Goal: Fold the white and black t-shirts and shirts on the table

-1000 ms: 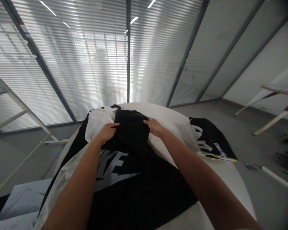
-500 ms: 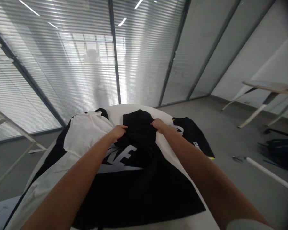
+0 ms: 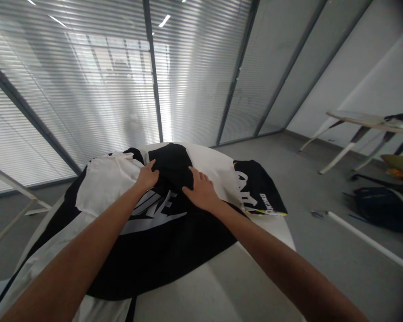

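A black shirt [image 3: 161,261] with a large pale NIKE print lies spread over the white round table [image 3: 218,277]. My left hand [image 3: 147,175] rests at the left edge of its far, narrower part, thumb and forefinger apart; the other fingers are partly hidden. On the right edge of that part lies my right hand [image 3: 201,191], palm down and open, its fingers spread on the cloth. Left of my left hand is a white garment [image 3: 104,181], bunched over black cloth.
Another black garment [image 3: 260,185] with white lettering and yellow trim lies at the table's right edge. A glass partition with blinds [image 3: 114,98] stands behind. On the floor to the right are a white pole [image 3: 369,241] and a dark bag [image 3: 383,208]; a second table [image 3: 359,118] stands beyond.
The black shirt's far part has shifted left and its hem has swung. My right hand has gone from pinching the edge to lying open on it. The view has turned right.
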`<control>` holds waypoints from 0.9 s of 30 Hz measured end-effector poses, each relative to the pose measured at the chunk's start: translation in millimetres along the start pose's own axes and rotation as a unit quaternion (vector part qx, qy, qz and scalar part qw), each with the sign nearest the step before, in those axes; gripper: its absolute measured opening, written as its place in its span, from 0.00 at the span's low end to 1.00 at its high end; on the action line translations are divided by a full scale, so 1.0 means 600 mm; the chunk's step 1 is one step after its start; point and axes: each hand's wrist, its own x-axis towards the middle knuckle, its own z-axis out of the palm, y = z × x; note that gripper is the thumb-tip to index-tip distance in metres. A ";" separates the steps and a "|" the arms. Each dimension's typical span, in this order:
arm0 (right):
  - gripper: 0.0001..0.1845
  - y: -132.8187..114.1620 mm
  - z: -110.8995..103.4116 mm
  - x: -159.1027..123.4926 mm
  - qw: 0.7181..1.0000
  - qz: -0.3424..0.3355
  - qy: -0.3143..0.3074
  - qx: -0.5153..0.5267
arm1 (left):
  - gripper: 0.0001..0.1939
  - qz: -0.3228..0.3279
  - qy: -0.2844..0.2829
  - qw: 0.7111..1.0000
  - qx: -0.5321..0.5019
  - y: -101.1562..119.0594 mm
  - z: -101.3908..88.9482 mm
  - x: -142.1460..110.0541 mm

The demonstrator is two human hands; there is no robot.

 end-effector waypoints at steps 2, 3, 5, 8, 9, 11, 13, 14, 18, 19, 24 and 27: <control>0.39 -0.012 0.011 -0.060 0.998 -0.041 -0.012 -0.047 | 0.28 0.045 -0.001 0.997 0.069 0.002 -0.019 -0.031; 0.38 -0.012 0.018 -0.083 0.996 -0.050 -0.028 -0.069 | 0.27 0.068 -0.020 0.993 0.091 0.001 -0.029 -0.049; 0.34 -0.002 0.030 -0.112 0.990 -0.065 -0.068 -0.103 | 0.26 0.088 -0.076 0.987 0.110 -0.005 -0.047 -0.086; 0.30 0.025 0.031 -0.110 0.982 -0.079 -0.100 -0.137 | 0.23 0.068 -0.177 0.978 0.082 -0.014 -0.070 -0.136; 0.29 0.033 0.026 -0.101 0.980 -0.074 -0.113 -0.144 | 0.23 0.052 -0.206 0.975 0.058 -0.015 -0.077 -0.150; 0.29 0.044 0.012 -0.081 0.975 -0.057 -0.151 -0.153 | 0.24 0.024 -0.246 0.969 0.014 -0.013 -0.088 -0.174; 0.30 0.045 -0.001 -0.068 0.970 -0.015 -0.183 -0.157 | 0.27 0.001 -0.269 0.963 -0.020 -0.009 -0.094 -0.195; 0.31 0.041 -0.005 -0.068 0.970 0.004 -0.187 -0.157 | 0.28 -0.009 -0.272 0.962 -0.036 -0.007 -0.095 -0.206; 0.31 0.011 -0.004 -0.101 0.975 0.031 -0.146 -0.166 | 0.29 -0.034 -0.265 0.960 -0.084 -0.008 -0.093 -0.245; 0.31 0.001 -0.002 -0.113 0.977 0.028 -0.127 -0.170 | 0.28 -0.025 -0.259 0.962 -0.079 -0.010 -0.091 -0.252; 0.25 -0.045 0.010 -0.155 0.985 -0.018 -0.074 -0.158 | 0.21 0.048 -0.173 0.984 0.010 -0.019 -0.083 -0.278; 0.22 -0.058 0.027 -0.171 0.988 -0.033 -0.059 -0.136 | 0.20 0.089 -0.145 0.982 0.079 -0.019 -0.079 -0.289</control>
